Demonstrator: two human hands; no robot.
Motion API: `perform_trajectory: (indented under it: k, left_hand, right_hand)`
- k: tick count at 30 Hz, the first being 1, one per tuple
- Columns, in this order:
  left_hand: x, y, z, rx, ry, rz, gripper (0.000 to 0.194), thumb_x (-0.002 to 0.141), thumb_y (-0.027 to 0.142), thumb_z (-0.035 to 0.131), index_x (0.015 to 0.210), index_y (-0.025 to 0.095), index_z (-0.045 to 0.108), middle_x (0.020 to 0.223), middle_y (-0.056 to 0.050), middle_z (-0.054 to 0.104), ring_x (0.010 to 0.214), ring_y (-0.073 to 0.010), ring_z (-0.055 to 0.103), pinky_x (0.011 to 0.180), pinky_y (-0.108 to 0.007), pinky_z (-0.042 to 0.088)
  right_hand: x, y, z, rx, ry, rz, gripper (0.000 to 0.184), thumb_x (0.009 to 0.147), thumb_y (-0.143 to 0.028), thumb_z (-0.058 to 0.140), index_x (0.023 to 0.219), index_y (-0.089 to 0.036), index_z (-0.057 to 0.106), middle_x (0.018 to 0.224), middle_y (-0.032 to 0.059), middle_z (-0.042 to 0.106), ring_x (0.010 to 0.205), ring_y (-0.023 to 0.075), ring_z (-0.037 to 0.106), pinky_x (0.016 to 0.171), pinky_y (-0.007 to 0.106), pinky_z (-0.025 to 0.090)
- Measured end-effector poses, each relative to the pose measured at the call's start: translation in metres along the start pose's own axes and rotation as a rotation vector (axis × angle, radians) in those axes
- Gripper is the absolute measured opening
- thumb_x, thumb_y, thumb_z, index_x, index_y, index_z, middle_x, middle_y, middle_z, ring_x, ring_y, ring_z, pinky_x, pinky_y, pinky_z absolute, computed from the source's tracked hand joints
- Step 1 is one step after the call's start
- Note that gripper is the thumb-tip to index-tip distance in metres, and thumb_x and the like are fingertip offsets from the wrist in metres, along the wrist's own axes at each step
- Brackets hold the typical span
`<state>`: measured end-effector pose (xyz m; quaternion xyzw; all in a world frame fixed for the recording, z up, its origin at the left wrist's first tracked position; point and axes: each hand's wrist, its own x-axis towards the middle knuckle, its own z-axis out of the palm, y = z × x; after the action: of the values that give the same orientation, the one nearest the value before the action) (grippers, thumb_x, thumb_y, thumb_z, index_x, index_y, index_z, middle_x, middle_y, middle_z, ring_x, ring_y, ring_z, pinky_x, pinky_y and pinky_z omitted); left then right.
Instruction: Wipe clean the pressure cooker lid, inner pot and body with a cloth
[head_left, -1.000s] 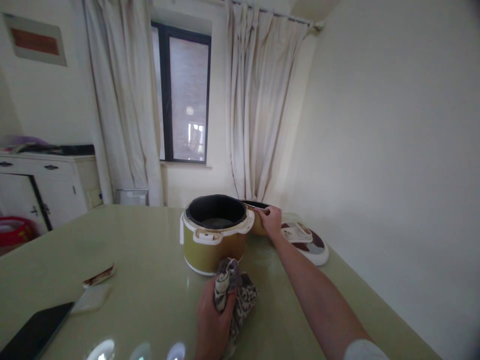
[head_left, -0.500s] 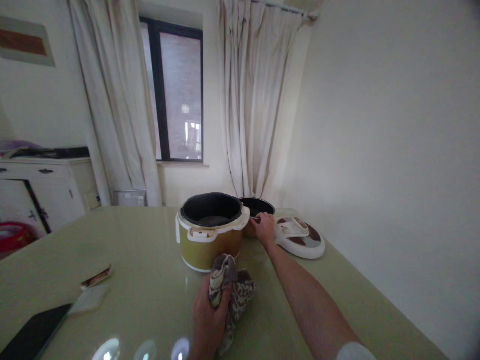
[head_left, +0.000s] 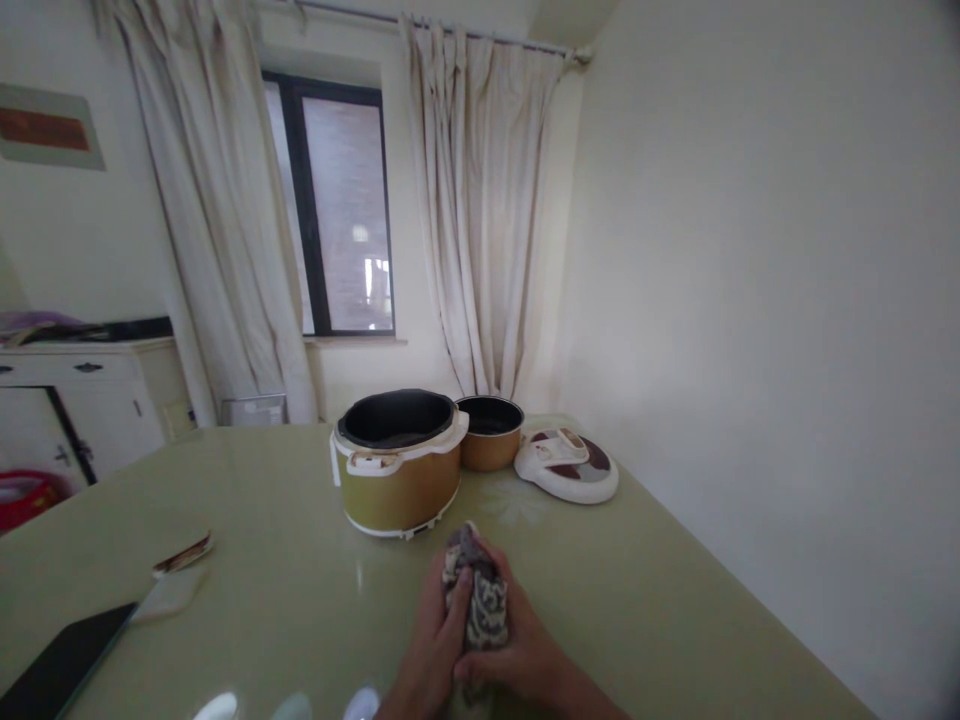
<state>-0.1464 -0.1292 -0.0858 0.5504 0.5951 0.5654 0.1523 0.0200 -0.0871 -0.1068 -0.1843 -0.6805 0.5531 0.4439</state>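
A patterned grey-and-cream cloth (head_left: 487, 605) is bunched between my two hands above the near part of the table. My left hand (head_left: 439, 625) grips it from the left, thumb on top. From the right, my right hand (head_left: 521, 640) wraps round the same cloth. Just beyond them stands a gold-and-white electric cooker body (head_left: 401, 495), its top uncovered and its dark inside showing. Behind it to the right sits a gold inner pot (head_left: 493, 455) with a black interior. The cooker's white-and-brown lid (head_left: 570, 480) lies flat to the right of the pot.
The pale green glossy table (head_left: 270, 540) runs to the wall on the right. A dark flat device (head_left: 67, 655) and a small brown-and-white item (head_left: 182, 555) lie at the left. A white cabinet (head_left: 112, 385) and a red container (head_left: 26, 497) stand farther left.
My right hand has come back from the rim area between cooker and inner pot and now holds the cloth together with my left. The view has shifted slightly right and up.
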Motion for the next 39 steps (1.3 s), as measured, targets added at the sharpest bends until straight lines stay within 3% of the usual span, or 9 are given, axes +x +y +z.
perform_trajectory:
  k: [2,4,9,11,16,25,32,36,39]
  left_hand:
    - [0.007,0.011,-0.003,-0.012,-0.196,0.02,0.047,0.106,0.054,0.038,0.121,0.032,0.076,0.114,-0.011,0.079,0.11,-0.0333,0.075,0.093,-0.055,0.066]
    - [0.029,0.024,-0.02,0.133,-0.219,0.147,0.042,0.106,0.053,0.043,0.115,0.032,0.078,0.113,-0.01,0.078,0.109,-0.0322,0.074,0.097,-0.054,0.063]
    - [0.119,0.058,-0.072,0.794,0.199,0.429,0.043,0.104,0.041,0.053,0.136,0.018,0.069,0.137,-0.018,0.07,0.129,-0.039,0.062,0.112,-0.056,0.047]
    - [0.15,0.067,-0.082,0.993,0.106,0.447,0.052,0.102,0.046,0.058,0.142,0.013,0.064,0.139,-0.021,0.069,0.131,-0.0409,0.062,0.115,-0.056,0.043]
    - [0.185,0.072,-0.086,1.243,-0.263,0.288,0.049,0.106,0.057,0.051,0.114,0.014,0.072,0.11,-0.021,0.079,0.111,-0.0399,0.072,0.097,-0.049,0.047]
    - [0.158,0.083,-0.094,1.234,-0.312,0.372,0.053,0.107,0.062,0.047,0.113,0.016,0.071,0.107,-0.019,0.079,0.109,-0.0367,0.074,0.092,-0.044,0.046]
    - [0.1,0.113,-0.061,1.105,-0.317,0.419,0.045,0.101,0.061,0.058,0.103,0.019,0.075,0.1,-0.015,0.079,0.102,-0.0376,0.074,0.089,-0.047,0.05]
    - [0.084,0.123,-0.065,0.83,-0.212,0.403,0.046,0.096,0.065,0.062,0.105,0.023,0.078,0.104,-0.014,0.081,0.104,-0.0367,0.075,0.095,-0.05,0.054]
    - [0.083,0.104,-0.086,0.464,0.021,0.466,0.048,0.103,0.06,0.049,0.124,0.024,0.075,0.129,-0.012,0.078,0.126,-0.0324,0.07,0.113,-0.049,0.051]
  right_hand:
    - [0.0,-0.005,-0.008,0.044,0.061,0.02,0.104,0.064,-0.049,0.102,0.154,-0.031,0.054,0.148,0.0136,0.066,0.131,0.035,0.068,0.112,0.053,0.055]
    - [0.01,-0.009,-0.022,0.038,0.187,0.003,0.08,0.071,-0.045,0.097,0.142,-0.027,0.064,0.135,0.0128,0.074,0.119,0.0333,0.074,0.105,0.051,0.059]
    - [0.031,-0.004,-0.047,0.037,0.53,0.023,0.071,0.07,-0.045,0.095,0.132,-0.023,0.07,0.124,0.0116,0.079,0.113,0.0337,0.076,0.106,0.053,0.059]
    - [0.033,0.0,-0.05,0.047,0.574,0.049,0.071,0.068,-0.046,0.096,0.13,-0.023,0.07,0.121,0.0104,0.08,0.112,0.0336,0.076,0.105,0.053,0.06]
    - [0.034,0.005,-0.051,0.057,0.573,0.032,0.069,0.069,-0.046,0.095,0.13,-0.024,0.071,0.121,0.0089,0.081,0.112,0.0323,0.076,0.105,0.05,0.06]
    - [0.041,0.008,-0.05,0.057,0.572,0.036,0.074,0.068,-0.049,0.096,0.132,-0.023,0.071,0.123,0.0105,0.081,0.114,0.0343,0.076,0.106,0.053,0.06]
    - [0.043,0.017,-0.062,0.173,0.83,0.115,0.077,0.069,-0.059,0.092,0.135,-0.024,0.07,0.13,0.0082,0.079,0.123,0.0326,0.073,0.113,0.05,0.055]
    - [0.042,0.015,-0.07,0.391,0.846,0.13,0.071,0.075,-0.062,0.085,0.133,-0.025,0.071,0.135,0.0094,0.077,0.126,0.0336,0.073,0.109,0.053,0.059]
    - [0.039,0.008,-0.075,0.522,0.806,0.16,0.064,0.08,-0.064,0.079,0.129,-0.023,0.075,0.134,0.0117,0.078,0.127,0.0362,0.073,0.106,0.055,0.061]
